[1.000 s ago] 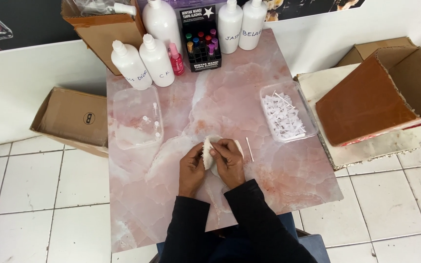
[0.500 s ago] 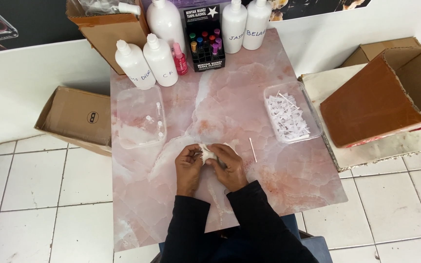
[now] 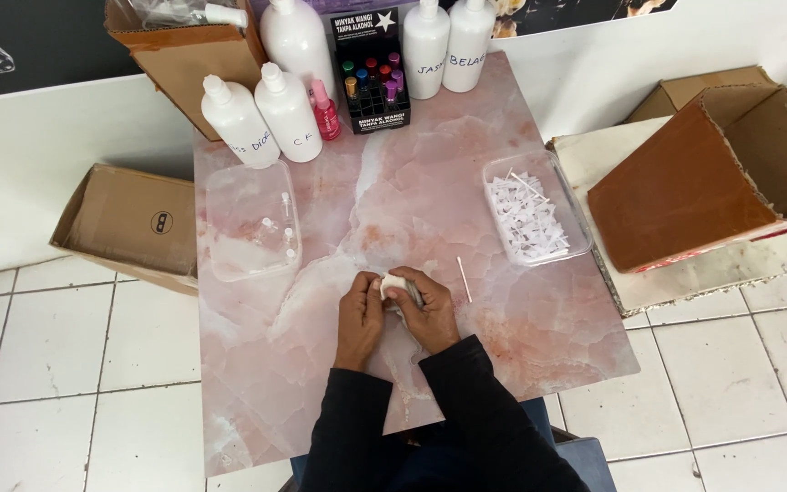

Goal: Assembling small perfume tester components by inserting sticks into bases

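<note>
Both hands, left (image 3: 359, 314) and right (image 3: 425, 314), have closed tighter on what looks like a white wad (image 3: 393, 285), its upright edge now folded down between them, stick (image 3: 464, 279) just right.

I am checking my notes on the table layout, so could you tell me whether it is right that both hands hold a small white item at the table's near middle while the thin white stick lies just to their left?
Not quite. The head view shows the thin white stick lying just to the right of the hands, not their left. The rest stands: the left hand and right hand hold the small white item at the near middle of the table.

Bottles (image 3: 266, 114) behind tub (image 3: 250, 221)
</note>
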